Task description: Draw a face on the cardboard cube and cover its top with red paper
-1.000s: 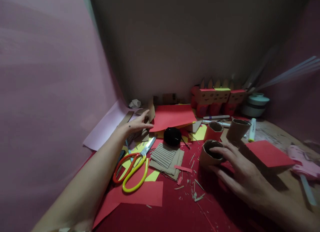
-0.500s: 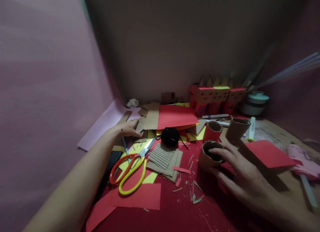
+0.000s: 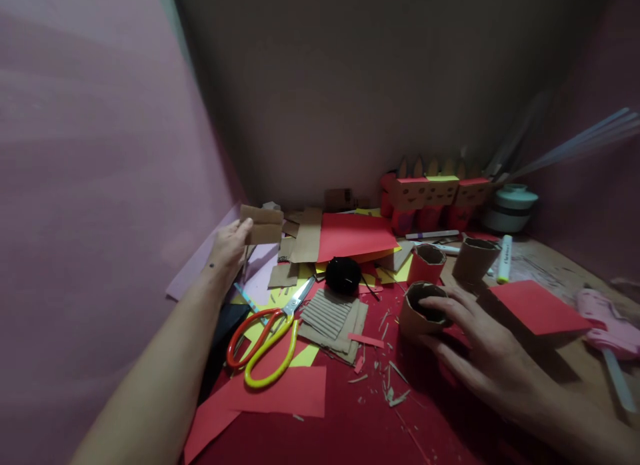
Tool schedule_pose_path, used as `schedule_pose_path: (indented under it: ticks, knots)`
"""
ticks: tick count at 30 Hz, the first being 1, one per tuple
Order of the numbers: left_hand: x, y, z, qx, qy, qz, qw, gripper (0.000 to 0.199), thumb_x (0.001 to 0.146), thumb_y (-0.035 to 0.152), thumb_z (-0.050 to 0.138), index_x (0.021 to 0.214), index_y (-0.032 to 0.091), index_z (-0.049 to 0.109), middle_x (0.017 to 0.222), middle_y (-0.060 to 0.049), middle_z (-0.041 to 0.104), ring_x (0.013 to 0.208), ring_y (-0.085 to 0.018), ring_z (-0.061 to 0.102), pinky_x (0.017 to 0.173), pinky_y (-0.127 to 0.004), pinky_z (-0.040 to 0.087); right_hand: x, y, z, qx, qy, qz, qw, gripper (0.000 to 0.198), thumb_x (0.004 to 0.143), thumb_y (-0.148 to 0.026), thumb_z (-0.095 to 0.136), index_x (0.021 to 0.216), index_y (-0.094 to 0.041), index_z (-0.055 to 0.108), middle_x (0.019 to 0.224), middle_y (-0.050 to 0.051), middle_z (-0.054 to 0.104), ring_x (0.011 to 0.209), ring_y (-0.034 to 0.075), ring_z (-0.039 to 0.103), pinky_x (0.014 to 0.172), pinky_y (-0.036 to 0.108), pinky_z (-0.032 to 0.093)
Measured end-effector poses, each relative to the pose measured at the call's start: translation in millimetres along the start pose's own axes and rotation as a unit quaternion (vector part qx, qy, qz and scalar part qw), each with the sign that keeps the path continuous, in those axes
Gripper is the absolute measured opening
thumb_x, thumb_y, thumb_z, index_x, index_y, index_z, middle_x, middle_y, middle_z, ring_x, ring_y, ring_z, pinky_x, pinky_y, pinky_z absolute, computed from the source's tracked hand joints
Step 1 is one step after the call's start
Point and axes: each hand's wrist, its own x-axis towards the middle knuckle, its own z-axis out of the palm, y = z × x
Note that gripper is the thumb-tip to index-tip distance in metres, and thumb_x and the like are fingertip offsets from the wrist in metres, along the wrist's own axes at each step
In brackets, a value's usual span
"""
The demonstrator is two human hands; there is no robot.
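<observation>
Between the fingers and thumb of my left hand (image 3: 229, 246) is a creased piece of cardboard (image 3: 263, 226), lifted above the papers at the back left. My right hand (image 3: 483, 348) grips the rim of a brown cardboard tube (image 3: 419, 313), one finger inside it and the thumb against its outer side. The tube stands upright on the red surface. Just behind it are a red-covered tube (image 3: 425, 265) and another brown tube (image 3: 475, 259). Scissors (image 3: 280, 331) with one red and one yellow handle lie open toward the left, beside stacked corrugated cardboard pieces (image 3: 330, 318).
A ball of black yarn (image 3: 343, 275) sits mid-table before red paper (image 3: 355, 235). Decorated cardboard figures (image 3: 427, 195) stand at the back right near a lidded pot (image 3: 511, 208). A pink glue gun (image 3: 607, 321), red paper block (image 3: 540, 306) and highlighter (image 3: 505, 258) lie right.
My left hand has picked up the creased cardboard piece from the pile and raised it back and to the left. My right hand stays on the tube.
</observation>
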Motion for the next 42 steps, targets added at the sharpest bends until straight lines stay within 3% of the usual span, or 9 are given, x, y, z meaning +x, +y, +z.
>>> schedule_pose_path:
  ticks: [8,17,24,28,33,37,39,42]
  knots:
    - [4.8,2.7,-9.6,-0.172,0.004,-0.050,0.984,0.029,0.099,0.038,0.062,0.117,0.015,0.065,0.110,-0.007,0.070,0.088,-0.019,0.069,0.076,-0.038,0.060,0.3,-1.6,-0.5,0.020,-0.006,0.028,0.999,0.019,0.097,-0.026,0.054,0.116,-0.023,0.059,0.121,0.015,0.069,0.108,0.029,0.075,0.082,0.038,0.067]
    - [-13.0,9.3,-14.1,-0.162,0.001,-0.012,0.987,0.025,0.099,0.035,0.061,0.112,0.014,0.066,0.103,-0.007,0.072,0.082,-0.017,0.071,0.067,-0.032,0.061,-0.6,-0.4,-1.7,0.030,0.002,0.035,0.999,0.038,0.097,-0.030,0.057,0.133,-0.021,0.049,0.118,0.014,0.071,0.106,0.028,0.075,0.087,0.040,0.066]
    - [-24.3,2.9,-19.7,-0.004,0.025,0.069,0.997,0.027,0.093,0.027,0.062,0.117,0.017,0.071,0.113,-0.007,0.077,0.102,-0.023,0.072,0.094,-0.044,0.058,-7.2,-0.1,1.3,0.051,-0.018,0.132,0.990,0.075,0.092,-0.034,0.060,0.157,-0.019,0.027,0.137,0.022,0.064,0.115,0.035,0.072,0.088,0.049,0.065]
    - [-34.4,-1.8,-19.8,0.119,-0.014,0.107,0.987,0.031,0.098,0.035,0.062,0.124,0.018,0.068,0.131,-0.010,0.070,0.124,-0.029,0.063,0.109,-0.054,0.047,-7.2,-0.1,1.3,0.070,-0.027,0.168,0.983,0.087,0.089,-0.036,0.062,0.161,-0.016,0.019,0.134,0.024,0.066,0.115,0.039,0.072,0.089,0.054,0.064]
    - [-38.8,-13.7,-10.9,0.247,-0.134,0.128,0.951,0.034,0.098,0.035,0.064,0.128,0.020,0.064,0.140,-0.012,0.062,0.127,-0.030,0.060,0.107,-0.056,0.048,-6.5,0.8,4.4,0.081,-0.044,0.184,0.979,0.083,0.088,-0.033,0.063,0.159,-0.016,0.025,0.119,0.019,0.075,0.098,0.035,0.078,0.081,0.050,0.067]
    - [-38.9,-23.2,-2.6,0.335,-0.224,0.121,0.907,0.034,0.096,0.033,0.067,0.127,0.019,0.064,0.137,-0.011,0.063,0.122,-0.029,0.062,0.102,-0.054,0.052,-8.2,2.2,6.4,0.074,-0.039,0.165,0.983,0.076,0.090,-0.034,0.061,0.157,-0.016,0.031,0.126,0.020,0.072,0.106,0.036,0.076,0.082,0.049,0.066]
    - [-37.1,-25.0,-5.6,0.367,-0.236,0.105,0.894,0.038,0.096,0.033,0.067,0.131,0.019,0.062,0.139,-0.012,0.061,0.121,-0.029,0.062,0.101,-0.054,0.053,-9.1,3.2,6.5,0.071,-0.043,0.161,0.983,0.074,0.091,-0.036,0.061,0.156,-0.017,0.032,0.128,0.020,0.071,0.108,0.036,0.075,0.084,0.049,0.066]
    - [-32.3,-25.9,-21.9,0.417,-0.205,0.049,0.884,0.041,0.096,0.034,0.067,0.134,0.019,0.059,0.139,-0.012,0.060,0.119,-0.029,0.063,0.098,-0.053,0.054,-9.6,4.1,6.0,0.073,-0.045,0.161,0.983,0.072,0.092,-0.037,0.061,0.155,-0.017,0.033,0.128,0.020,0.071,0.112,0.036,0.074,0.085,0.049,0.066]
